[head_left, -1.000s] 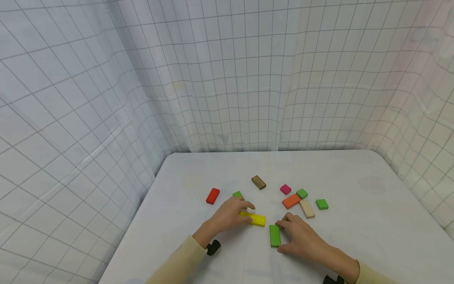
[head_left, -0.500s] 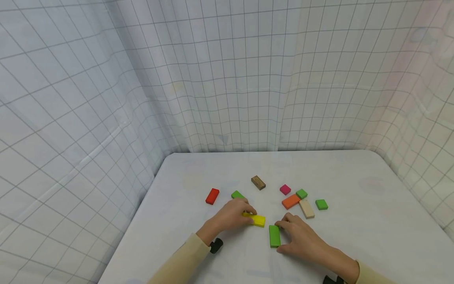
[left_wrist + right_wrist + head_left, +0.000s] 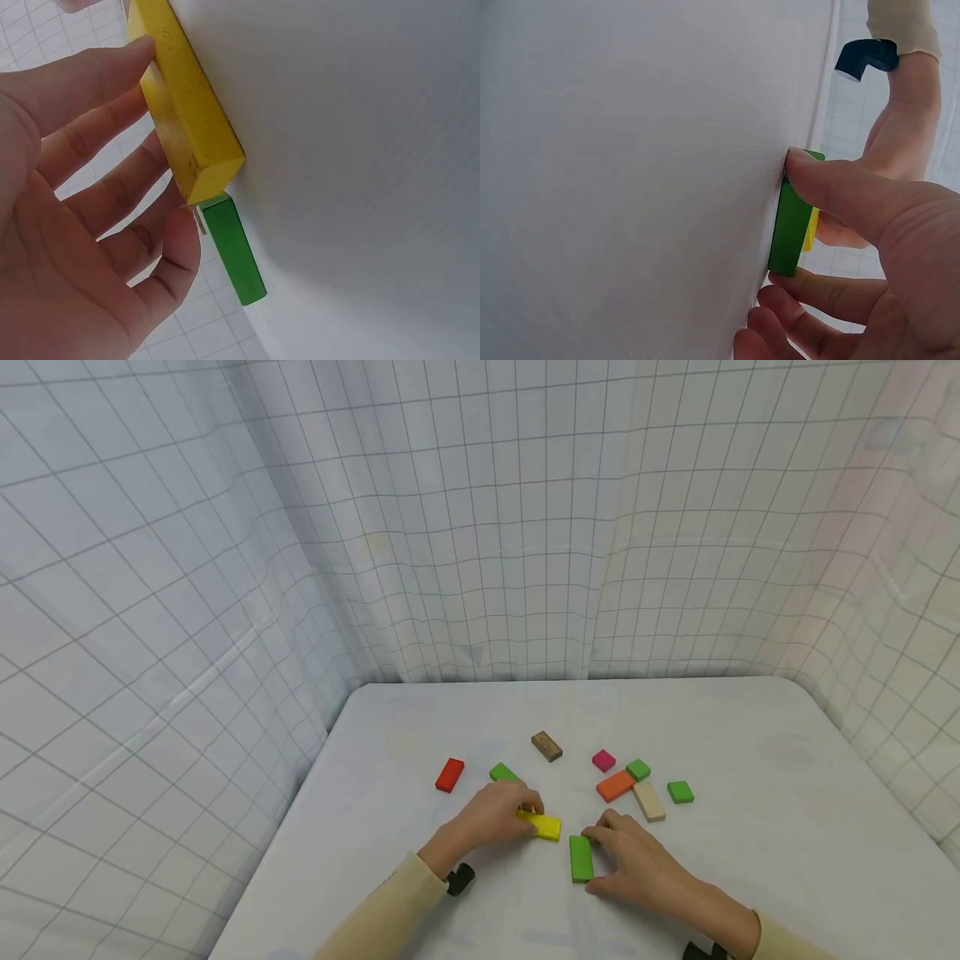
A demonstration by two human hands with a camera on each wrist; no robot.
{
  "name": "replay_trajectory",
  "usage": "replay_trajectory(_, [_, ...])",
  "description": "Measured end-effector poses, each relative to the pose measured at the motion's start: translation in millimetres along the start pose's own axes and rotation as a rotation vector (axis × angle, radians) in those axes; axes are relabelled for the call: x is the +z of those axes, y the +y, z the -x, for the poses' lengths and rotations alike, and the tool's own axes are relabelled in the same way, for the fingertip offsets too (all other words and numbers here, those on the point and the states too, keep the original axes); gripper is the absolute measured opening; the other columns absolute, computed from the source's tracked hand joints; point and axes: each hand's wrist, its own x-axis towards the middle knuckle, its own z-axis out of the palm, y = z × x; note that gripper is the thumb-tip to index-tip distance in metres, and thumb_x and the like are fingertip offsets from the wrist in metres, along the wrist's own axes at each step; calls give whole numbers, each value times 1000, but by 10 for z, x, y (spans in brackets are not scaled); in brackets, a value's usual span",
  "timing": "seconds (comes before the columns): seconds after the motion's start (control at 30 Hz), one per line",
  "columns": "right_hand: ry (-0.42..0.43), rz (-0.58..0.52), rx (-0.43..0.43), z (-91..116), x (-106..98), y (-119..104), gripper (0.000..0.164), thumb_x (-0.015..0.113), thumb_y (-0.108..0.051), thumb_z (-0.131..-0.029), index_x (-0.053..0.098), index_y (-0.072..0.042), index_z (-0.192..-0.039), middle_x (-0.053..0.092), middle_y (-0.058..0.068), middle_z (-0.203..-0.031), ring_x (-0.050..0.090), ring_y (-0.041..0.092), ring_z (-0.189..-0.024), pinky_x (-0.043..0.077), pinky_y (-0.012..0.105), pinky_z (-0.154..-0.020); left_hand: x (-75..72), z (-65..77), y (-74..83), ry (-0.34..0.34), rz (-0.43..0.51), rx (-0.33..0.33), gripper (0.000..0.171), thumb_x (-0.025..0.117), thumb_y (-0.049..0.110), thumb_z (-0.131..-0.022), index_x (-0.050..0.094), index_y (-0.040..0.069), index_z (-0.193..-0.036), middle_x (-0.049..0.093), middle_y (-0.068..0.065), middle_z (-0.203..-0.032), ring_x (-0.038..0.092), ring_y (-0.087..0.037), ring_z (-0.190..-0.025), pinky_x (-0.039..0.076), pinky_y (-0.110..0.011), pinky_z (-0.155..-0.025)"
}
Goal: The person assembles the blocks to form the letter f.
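Note:
My left hand (image 3: 498, 814) grips a flat yellow block (image 3: 547, 827) that lies on the table, thumb on its near long side and fingers on the far side. The left wrist view shows the thumb against the yellow block (image 3: 187, 97), with a green block (image 3: 234, 251) beyond its end. To the right, my right hand (image 3: 637, 864) holds a green rectangular block (image 3: 581, 860) between thumb and index finger, one at each short end. This pinch on the green block (image 3: 791, 229) also shows in the right wrist view. A small gap separates the yellow and green blocks.
Another green block (image 3: 503, 772) lies behind my left hand, partly hidden. Farther back are a red block (image 3: 450, 775) and a brown one (image 3: 547, 746). An orange block (image 3: 616, 785), a beige block (image 3: 649, 802), a magenta piece (image 3: 603, 761) and small green pieces (image 3: 681, 792) lie at right.
My left hand has shifted slightly right along the yellow block, and its fingers have drawn in around it. The right hand and its green block have stayed in place.

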Motion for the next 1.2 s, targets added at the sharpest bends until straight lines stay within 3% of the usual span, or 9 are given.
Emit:
replay_trajectory(0.3, [1, -6, -14, 9, 0, 3, 67, 94, -39, -66, 72, -10, -122, 52, -8, -99, 46, 10, -86, 46, 26, -72, 1, 12, 60, -33, 39, -14, 22, 82, 18, -86, 63, 25, -95, 64, 11, -90, 56, -5, -80, 50, -21, -74])
replay_trajectory(0.63, [-2, -2, -3, 8, -2, -8, 67, 94, -39, -67, 72, -10, -122, 52, -8, -100, 46, 10, -87, 47, 27, -73, -53, 22, 80, -52, 80, -21, 19, 76, 12, -90, 65, 26, -97, 65, 12, -91, 57, -6, -81, 50, -21, -74])
replay_trajectory(0.97, [-1, -4, -11, 12, -2, -8, 66, 94, -40, -67, 72, -10, -121, 52, -8, -99, 46, 10, -86, 47, 27, -72, -51, -11, 41, -27, 150, -66, 30, 74, 11, -91, 68, 26, -116, 65, 12, -91, 57, -6, -82, 51, -22, -73])
replay_trajectory(1.2, [2, -1, -8, 11, -10, -13, 66, 94, -39, -67, 72, -10, -122, 52, -8, -99, 46, 10, -86, 46, 26, -72, -68, -29, -1, 15, 236, -52, 44, 75, 11, -91, 65, 28, -131, 64, 12, -90, 57, -7, -82, 51, -22, -68])
